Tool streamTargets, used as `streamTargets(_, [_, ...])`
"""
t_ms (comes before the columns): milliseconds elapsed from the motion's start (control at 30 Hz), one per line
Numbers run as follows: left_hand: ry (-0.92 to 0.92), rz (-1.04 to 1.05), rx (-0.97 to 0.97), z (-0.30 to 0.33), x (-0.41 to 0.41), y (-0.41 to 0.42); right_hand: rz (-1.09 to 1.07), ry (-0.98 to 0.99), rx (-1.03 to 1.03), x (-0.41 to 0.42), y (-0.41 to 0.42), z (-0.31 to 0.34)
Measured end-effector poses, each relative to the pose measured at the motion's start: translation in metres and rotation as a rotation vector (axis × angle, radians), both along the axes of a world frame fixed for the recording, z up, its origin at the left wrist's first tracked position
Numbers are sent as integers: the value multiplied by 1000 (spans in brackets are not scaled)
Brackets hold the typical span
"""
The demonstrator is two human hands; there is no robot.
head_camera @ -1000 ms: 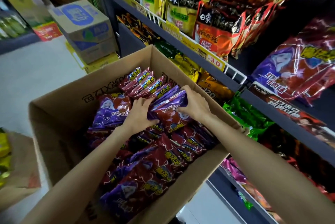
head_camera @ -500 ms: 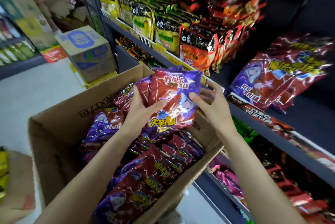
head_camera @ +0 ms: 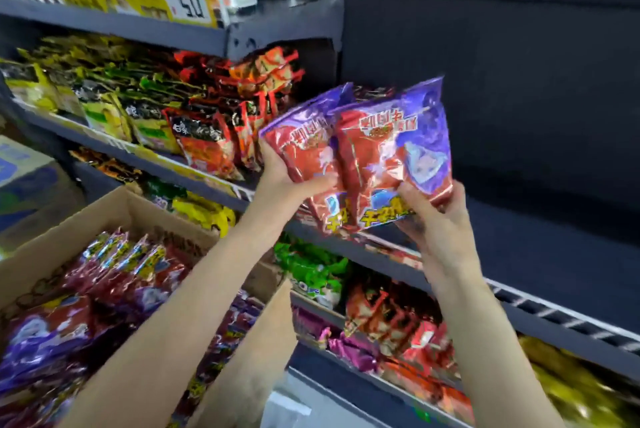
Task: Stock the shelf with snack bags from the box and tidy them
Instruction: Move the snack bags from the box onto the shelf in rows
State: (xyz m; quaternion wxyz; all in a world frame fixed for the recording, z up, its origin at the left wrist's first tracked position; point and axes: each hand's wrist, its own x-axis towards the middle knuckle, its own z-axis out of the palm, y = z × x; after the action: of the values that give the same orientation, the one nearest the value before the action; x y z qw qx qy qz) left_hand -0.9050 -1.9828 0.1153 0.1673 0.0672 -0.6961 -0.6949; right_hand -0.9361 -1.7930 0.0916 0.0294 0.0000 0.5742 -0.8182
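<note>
So the box (head_camera: 242, 358) sits lowest and furthest left of the shelf (head_camera: 554, 316), packed with more snack bags. Right of it, we've got our left hand (head_camera: 277, 181) and right hand (head_camera: 440, 219) up, fingers clamped on the bottom edges of two red-purple snack bags (head_camera: 363, 150), held upside down just above the shelf's bare stretch. These look light, puffy and crinkly-slick, so we'd say grip the sealed seams, don't squeeze the middle or the contents crush.

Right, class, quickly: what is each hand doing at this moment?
Left hand: grips the left side of the red and purple snack bags.
Right hand: grips their lower right corner.
</note>
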Motion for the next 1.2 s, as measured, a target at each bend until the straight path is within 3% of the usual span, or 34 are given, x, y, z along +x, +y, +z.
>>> streamTargets(133, [131,-55,-260,31,-48,31,-197,216,162,-51,87,36])
streamTargets(233, [126,-107,-512,45,-89,47,-336,333,390,-90,132,52])
streamTargets(367, [254,-216,-1191,57,-135,78,-437,438,836,-139,162,72])
streamTargets(500, [345,-226,-1908,50,-168,123,-308,566,1267,-176,156,78])
streamTargets(600, [341,-283,-2238,31,-192,144,-216,657,1553,-201,136,76])
streamTargets(733, [570,-217,-2370,-3,-222,143,-118,692,1661,-243,106,65])
streamTargets(833, [536,-296,-2442,-18,-244,136,25,681,1640,-271,81,54])
streamTargets(900, [626,-303,-2470,-24,-251,128,123,722,1604,-281,69,49])
streamTargets(1000, [1009,-324,-2170,-32,-260,106,167,807,1437,-287,63,40])
streamTargets(1067, [1115,-260,-1942,-31,-260,95,147,840,1386,-288,66,33])
streamTargets(1133, [955,-96,-1787,-24,-254,95,108,854,1406,-287,73,27])
streamTargets(1200, [628,-11,-1666,-15,-252,100,72,836,1415,-285,84,26])
